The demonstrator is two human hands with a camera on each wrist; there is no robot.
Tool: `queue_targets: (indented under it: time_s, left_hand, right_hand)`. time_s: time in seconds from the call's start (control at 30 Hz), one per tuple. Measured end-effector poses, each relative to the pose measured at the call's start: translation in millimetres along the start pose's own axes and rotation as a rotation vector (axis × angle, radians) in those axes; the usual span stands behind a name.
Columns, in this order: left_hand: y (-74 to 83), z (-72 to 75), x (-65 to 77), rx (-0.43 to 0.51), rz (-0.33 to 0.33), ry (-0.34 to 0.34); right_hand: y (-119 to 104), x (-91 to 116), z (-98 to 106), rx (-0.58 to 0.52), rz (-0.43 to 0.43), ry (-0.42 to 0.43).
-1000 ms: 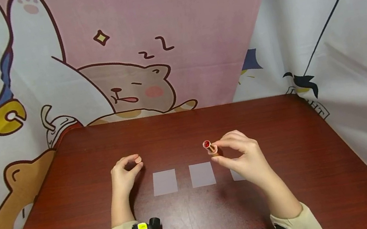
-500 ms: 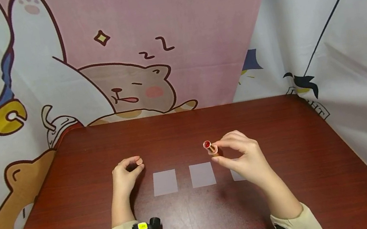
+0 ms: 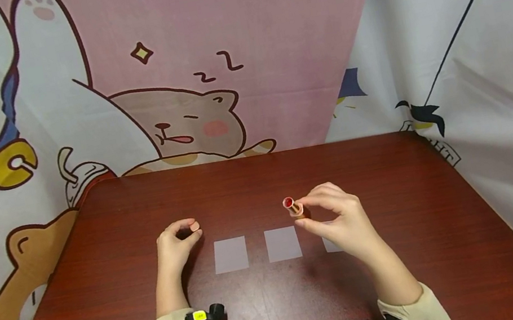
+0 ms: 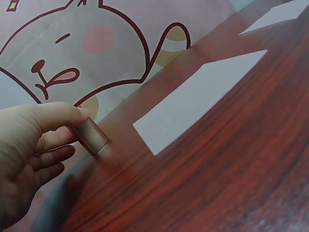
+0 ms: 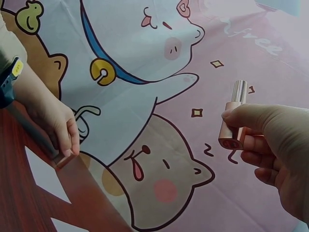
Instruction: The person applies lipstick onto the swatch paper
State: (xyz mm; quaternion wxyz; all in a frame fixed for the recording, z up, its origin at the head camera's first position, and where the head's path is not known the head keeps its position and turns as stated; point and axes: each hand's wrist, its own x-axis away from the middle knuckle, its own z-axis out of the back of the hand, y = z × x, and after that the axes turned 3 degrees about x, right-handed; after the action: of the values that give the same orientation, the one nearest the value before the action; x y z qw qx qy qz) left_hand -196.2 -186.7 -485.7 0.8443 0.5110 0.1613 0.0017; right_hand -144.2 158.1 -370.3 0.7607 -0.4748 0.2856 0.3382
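Between its thumb and fingers, my right hand (image 3: 344,219) pinches an uncapped lipstick (image 3: 295,209) above the table. The lipstick's open end, with red inside, points up and to the left in the head view. In the right wrist view its rose-gold base and shiny metal inner tube show on the lipstick (image 5: 238,92). Over on the left, my left hand (image 3: 174,249) pinches a rose-gold lipstick cap (image 4: 95,137) by one end. Fingers hide most of that cap in the head view. The two hands are apart.
Three pale square papers lie in a row on the brown table (image 3: 264,319): a left paper (image 3: 230,255), a middle paper (image 3: 283,244) and a right paper (image 3: 331,245) partly hidden by my right hand. A cartoon-printed cloth (image 3: 296,33) hangs behind the table.
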Motion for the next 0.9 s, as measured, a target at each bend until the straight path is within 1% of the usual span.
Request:
queue_targets:
  time_s: [0.1,0.23,0.33,0.47,0.63,0.7,0.77,0.87,0.9]
  left_hand:
    - [1.5,0.2,-1.2,0.005,0.000,0.007]
    - [8.2,1.7,-2.6,0.013,-0.033,0.044]
    - [19.0,3.9,-3.0,0.036,-0.084,0.087]
    - [39.4,9.0,-3.4,0.106,-0.149,0.129]
    - [66.7,15.3,-1.1,0.220,-0.205,0.140]
    - [85.7,18.3,3.3,0.275,-0.220,0.128]
    - [106.5,21.1,8.8,0.307,-0.241,0.117]
    - [137.5,24.0,18.4,0.325,-0.270,0.104]
    - [143.2,24.0,20.4,0.325,-0.288,0.101]
  right_hand:
    - [0,0,0,-0.004,0.007,0.001]
    - [0,0,0,-0.001,-0.008,-0.009]
    - [-2,0,1,0.000,-0.022,-0.019]
    - [-3,-1,1,0.008,-0.020,-0.017]
    - [-4,-1,0,0.012,0.002,0.001]
    - [-10,-3,-1,0.014,0.011,0.007]
    - [-19,-7,-1,0.015,0.016,0.009]
    - [-33,-13,-1,0.012,0.019,0.012]
    - [-37,-14,-1,0.010,0.019,0.012]
